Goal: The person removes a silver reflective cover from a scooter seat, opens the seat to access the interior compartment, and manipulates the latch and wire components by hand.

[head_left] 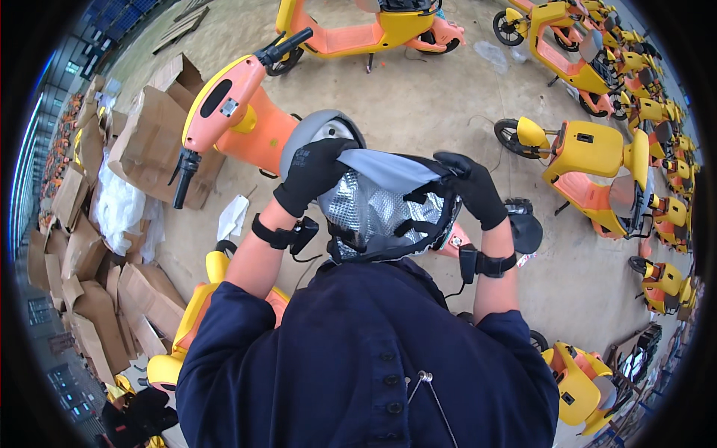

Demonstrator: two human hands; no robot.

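Observation:
In front of my chest is a soft grey cover or bag with a quilted silver lining [373, 205] and a dark edge. Its lined inside faces up. My left hand [315, 175], in a black glove, is closed on the left end of the grey fabric flap [392, 170]. At the right end, my right hand [476, 190], gloved the same way, pinches the dark rim, so the flap stretches between both hands. Just beyond my left hand sits a rounded grey shell [302, 134], partly hidden. Past it stands an orange scooter's front with handlebars [224, 104].
Crumpled cardboard boxes [138, 142] and clear plastic wrap [119, 209] pile up on the left. A white paper sheet [233, 216] lies on the floor. Several yellow and orange scooters [590, 160] stand to the right; another [358, 33] is ahead. Black devices are strapped round my wrists.

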